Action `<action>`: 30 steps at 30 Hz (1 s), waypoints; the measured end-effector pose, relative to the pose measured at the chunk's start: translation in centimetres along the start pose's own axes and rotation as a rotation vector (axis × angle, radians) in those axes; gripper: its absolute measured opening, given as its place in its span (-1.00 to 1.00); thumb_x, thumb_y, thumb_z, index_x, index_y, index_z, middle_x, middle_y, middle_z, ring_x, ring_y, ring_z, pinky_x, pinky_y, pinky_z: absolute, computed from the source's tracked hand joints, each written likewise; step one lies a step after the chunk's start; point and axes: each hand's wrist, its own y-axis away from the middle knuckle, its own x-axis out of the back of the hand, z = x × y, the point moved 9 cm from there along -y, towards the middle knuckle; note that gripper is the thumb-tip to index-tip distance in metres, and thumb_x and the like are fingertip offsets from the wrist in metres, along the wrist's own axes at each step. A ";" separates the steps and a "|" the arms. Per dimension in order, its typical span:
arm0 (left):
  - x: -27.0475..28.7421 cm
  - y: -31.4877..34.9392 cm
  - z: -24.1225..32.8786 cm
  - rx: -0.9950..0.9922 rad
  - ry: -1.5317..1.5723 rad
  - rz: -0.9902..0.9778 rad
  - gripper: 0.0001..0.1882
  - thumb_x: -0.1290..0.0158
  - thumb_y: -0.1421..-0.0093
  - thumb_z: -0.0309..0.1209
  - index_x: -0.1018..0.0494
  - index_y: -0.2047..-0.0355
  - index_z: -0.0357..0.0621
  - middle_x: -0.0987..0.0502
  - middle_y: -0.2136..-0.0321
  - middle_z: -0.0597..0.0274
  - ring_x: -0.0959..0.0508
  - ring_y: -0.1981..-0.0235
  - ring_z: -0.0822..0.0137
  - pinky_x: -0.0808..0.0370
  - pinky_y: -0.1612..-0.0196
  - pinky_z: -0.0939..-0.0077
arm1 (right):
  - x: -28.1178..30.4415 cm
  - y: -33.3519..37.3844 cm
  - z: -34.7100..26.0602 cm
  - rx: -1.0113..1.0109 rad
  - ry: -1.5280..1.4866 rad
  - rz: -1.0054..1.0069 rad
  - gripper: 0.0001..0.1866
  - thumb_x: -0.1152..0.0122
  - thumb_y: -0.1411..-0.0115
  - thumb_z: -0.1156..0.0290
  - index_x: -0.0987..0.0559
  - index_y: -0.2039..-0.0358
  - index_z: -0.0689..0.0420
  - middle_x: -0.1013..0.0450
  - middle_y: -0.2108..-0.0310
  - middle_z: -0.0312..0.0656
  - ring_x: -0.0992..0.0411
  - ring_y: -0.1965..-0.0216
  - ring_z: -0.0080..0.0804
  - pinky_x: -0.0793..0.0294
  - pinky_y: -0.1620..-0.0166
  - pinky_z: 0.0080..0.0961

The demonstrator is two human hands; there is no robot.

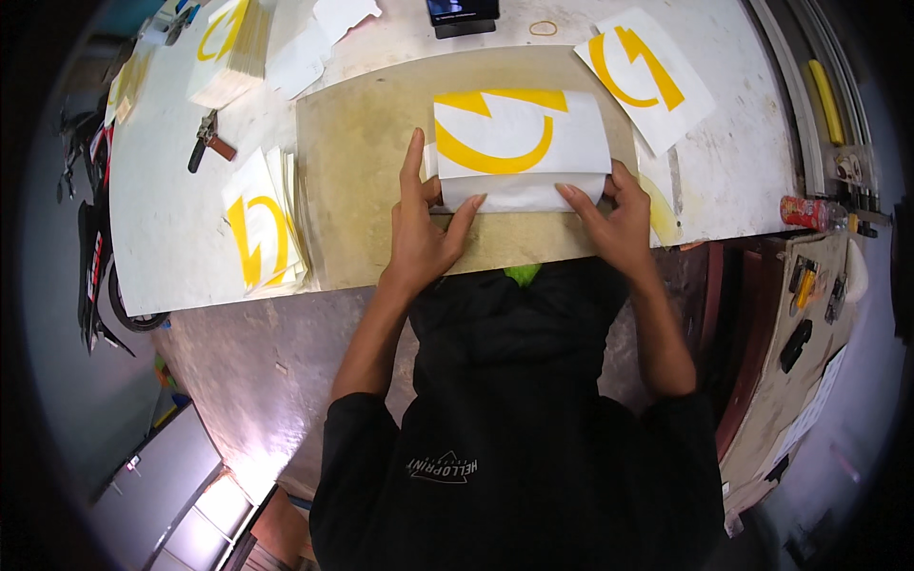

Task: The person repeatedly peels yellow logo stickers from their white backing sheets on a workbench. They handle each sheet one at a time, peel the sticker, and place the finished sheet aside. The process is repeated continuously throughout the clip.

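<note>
A white paper sheet with a bold yellow print lies before me, its near part bent over in a band along the front edge. My left hand grips the near left corner, thumb on top and index finger stretched up along the side. At the near right corner, my right hand pinches the paper with its thumb on the band and its fingers curled at the side. Parts of the fingers on both hands are hidden by the paper. Beneath it is a tan work mat.
On the left lies a loose pile of printed sheets, with a dark and brown hand tool behind it. A tall paper stack stands at the far left. Another printed sheet lies far right. A red-labelled bottle is beyond the table's right edge.
</note>
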 end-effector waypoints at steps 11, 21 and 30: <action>-4.9 2.7 5.7 -0.440 -0.763 0.062 -0.49 -0.31 -0.10 -0.58 -0.58 -0.11 -0.17 -0.60 -0.11 0.11 -0.53 -0.20 0.07 -0.40 -0.28 0.05 | 0.0 -0.9 -2.5 0.037 0.263 0.084 -0.47 -0.57 -0.11 0.33 -0.58 0.00 0.38 -0.62 0.20 0.05 -0.56 0.27 -0.23 -0.49 0.16 -0.33; -5.3 3.0 4.5 -0.359 -0.677 0.036 -0.58 -0.29 -0.12 -0.58 -0.60 -0.04 -0.19 -0.60 -0.05 0.09 -0.56 -0.15 0.03 -0.40 -0.29 0.03 | -3.6 4.3 -5.5 0.570 0.617 -0.063 -0.58 -0.43 -0.14 0.49 -0.62 -0.03 0.22 -0.53 -0.07 -0.08 -0.45 -0.16 -0.06 -0.34 -0.27 0.00; -4.3 1.8 4.6 -0.290 -0.603 -0.055 -0.59 -0.31 -0.12 -0.55 -0.59 -0.02 -0.17 -0.61 -0.03 0.09 -0.56 -0.10 -0.01 -0.46 -0.19 0.01 | -3.2 3.6 -5.4 0.553 0.497 -0.053 -0.68 -0.44 -0.11 0.49 -0.68 0.09 0.20 -0.53 0.16 -0.14 -0.47 0.04 -0.14 -0.31 -0.21 -0.01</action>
